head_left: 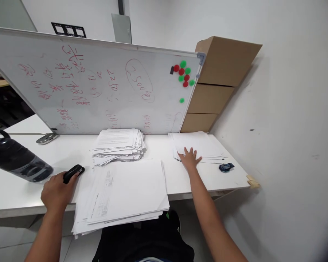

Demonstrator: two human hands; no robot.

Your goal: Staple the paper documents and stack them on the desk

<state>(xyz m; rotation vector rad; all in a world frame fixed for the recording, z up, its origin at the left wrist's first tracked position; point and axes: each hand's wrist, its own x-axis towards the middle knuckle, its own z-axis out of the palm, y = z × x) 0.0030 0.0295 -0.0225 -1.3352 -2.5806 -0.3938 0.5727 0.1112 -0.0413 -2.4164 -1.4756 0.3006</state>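
Note:
My left hand (57,192) is closed round a black stapler (74,171) resting on the white desk (22,189). My right hand (190,158) lies flat with fingers spread on a thin pile of white sheets (199,145) at the right of the desk. In front of me a large stack of white paper (125,193) overhangs the desk's near edge. A thicker, ruffled stack of printed sheets (118,145) sits behind it near the whiteboard.
A whiteboard (98,87) with red writing and red and green magnets (183,74) leans at the back. Cardboard boxes (221,80) are stacked at its right. A dark bottle (15,160) lies left. A small blue object (226,167) sits near the right pile.

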